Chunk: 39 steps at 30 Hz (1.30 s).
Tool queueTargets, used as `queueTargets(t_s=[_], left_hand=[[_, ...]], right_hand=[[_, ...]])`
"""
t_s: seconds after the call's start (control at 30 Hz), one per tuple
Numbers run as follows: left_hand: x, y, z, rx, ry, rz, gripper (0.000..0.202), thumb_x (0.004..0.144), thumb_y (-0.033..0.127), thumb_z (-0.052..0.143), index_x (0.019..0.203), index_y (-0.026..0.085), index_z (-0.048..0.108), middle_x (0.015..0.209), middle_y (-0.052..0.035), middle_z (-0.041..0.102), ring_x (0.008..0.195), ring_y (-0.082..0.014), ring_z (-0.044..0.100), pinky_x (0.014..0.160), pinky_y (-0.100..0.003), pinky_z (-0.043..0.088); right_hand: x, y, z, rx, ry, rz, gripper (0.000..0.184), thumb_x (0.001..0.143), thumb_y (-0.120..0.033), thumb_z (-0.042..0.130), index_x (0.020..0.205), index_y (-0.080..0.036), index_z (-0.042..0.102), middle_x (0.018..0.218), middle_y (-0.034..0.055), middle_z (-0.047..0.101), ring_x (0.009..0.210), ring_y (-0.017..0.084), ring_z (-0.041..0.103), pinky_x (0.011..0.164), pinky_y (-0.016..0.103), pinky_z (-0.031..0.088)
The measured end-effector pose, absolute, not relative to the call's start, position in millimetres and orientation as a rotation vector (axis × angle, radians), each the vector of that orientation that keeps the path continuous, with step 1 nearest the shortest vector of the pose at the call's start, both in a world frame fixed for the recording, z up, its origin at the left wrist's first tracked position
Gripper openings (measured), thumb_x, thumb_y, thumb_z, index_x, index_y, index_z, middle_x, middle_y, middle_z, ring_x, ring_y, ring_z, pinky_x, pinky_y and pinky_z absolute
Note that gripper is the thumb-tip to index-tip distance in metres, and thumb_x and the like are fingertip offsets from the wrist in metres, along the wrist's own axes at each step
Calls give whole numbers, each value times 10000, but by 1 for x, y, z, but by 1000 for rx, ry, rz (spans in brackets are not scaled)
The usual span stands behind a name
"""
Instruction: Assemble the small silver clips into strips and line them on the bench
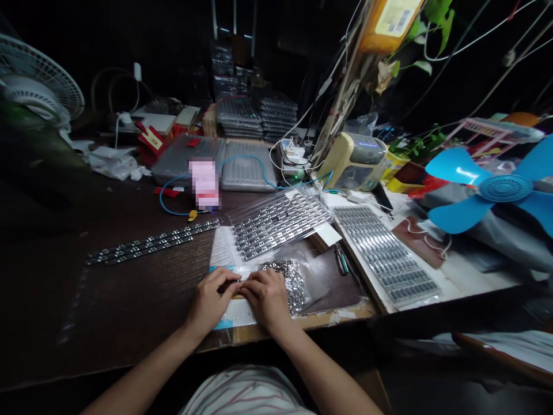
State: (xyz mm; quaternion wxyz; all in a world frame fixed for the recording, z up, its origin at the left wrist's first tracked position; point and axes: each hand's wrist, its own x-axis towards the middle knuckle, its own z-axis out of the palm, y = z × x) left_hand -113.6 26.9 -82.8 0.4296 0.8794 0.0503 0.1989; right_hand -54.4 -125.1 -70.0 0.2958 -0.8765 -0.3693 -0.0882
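Silver metal parts, small, loose in a clear plastic bag (292, 283), at the front edge of a dark wood surface (129, 305), directly beside the hands. Judged light and stiff singly, with edges that may snag; the bag looks soft and slippery, and would best be taken by its upper edge. Single parts would suit a fingertip pinch at their ends.

Left hand (210, 297): grip curled and almost closed, reaching toward the right hand. Any hold on a part cannot be told; the fingers cover the spot.

Right hand (266, 298): grip likewise curved down and nearly closed, resting just beside the bag. Any hold is equally hidden.

Also present:
- clear tray (280, 222), parts set in rows, beyond the hands
- long tray (384, 253), rows of similar parts, to the right
- metal strips (151, 242), two or more, lying left of the clear tray
- pliers (343, 259), green handles, between the bag and long tray
- blue cable (224, 167), looped behind the clear tray
- blue fan (503, 187), far right
- white fan (37, 86), far left
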Motion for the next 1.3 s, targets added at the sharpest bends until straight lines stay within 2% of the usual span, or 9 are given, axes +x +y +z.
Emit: queueTargets(t_s=[0.07,0.17,0.23,0.3,0.43,0.53,0.83,1.3], left_hand=[[-113,26,-83,2190,119,488,101,837,248,602,879,213,688,858,-20,666,828,-167,625,764,-279,478],[-113,26,-83,2184,129,486,103,834,246,604,885,220,690,860,-16,667,836,-167,626,763,-278,476],[-114,26,-83,2185,144,480,103,834,244,601,878,220,692,862,-16,669,834,-167,628,760,-277,477],[-114,26,-83,2185,157,468,105,835,244,597,873,218,692,861,-17,671,824,-165,631,747,-275,480],[-113,27,-80,2164,171,453,119,835,250,586,870,213,693,870,-23,677,819,-166,636,693,-262,490],[-108,28,-72,2169,185,443,121,828,247,589,866,209,698,873,-27,677,804,-164,636,665,-257,491],[-104,6,-67,2281,-31,397,110,835,216,607,897,220,698,861,-24,654,830,-157,613,762,-275,476],[-104,3,-75,2351,-85,388,95,844,223,604,869,228,696,846,-33,671,820,-173,613,743,-295,472]], right_hand=[[-53,-128,-69,-2361,-1005,-229,85,838,-342,667,892,-291,707,909,0,671,828,176,522,721,323,339],[-47,-140,-67,-2421,-1000,-257,295,840,-291,659,1133,-272,636,1091,39,638,953,209,519,780,344,382],[-41,-152,-67,-2465,-1024,-295,385,839,-239,649,1219,-242,585,1204,65,598,1058,241,493,844,374,390],[-37,-164,-69,-2476,-1082,-306,340,842,-226,641,1180,-243,609,1196,63,607,1082,252,491,865,384,395],[-34,-174,-77,-2424,-1032,-308,143,884,-221,590,989,-243,685,995,44,662,912,202,555,766,325,424],[-35,-171,-80,-2371,-961,-350,115,886,-229,590,915,-235,701,910,41,657,844,185,559,736,309,428],[-34,-171,-83,-2243,-857,-367,202,936,-217,482,997,-226,674,882,54,649,837,188,552,745,309,450],[-35,-170,-79,-2241,-859,-313,178,931,-193,477,919,-207,654,871,51,662,839,184,567,766,300,446]])
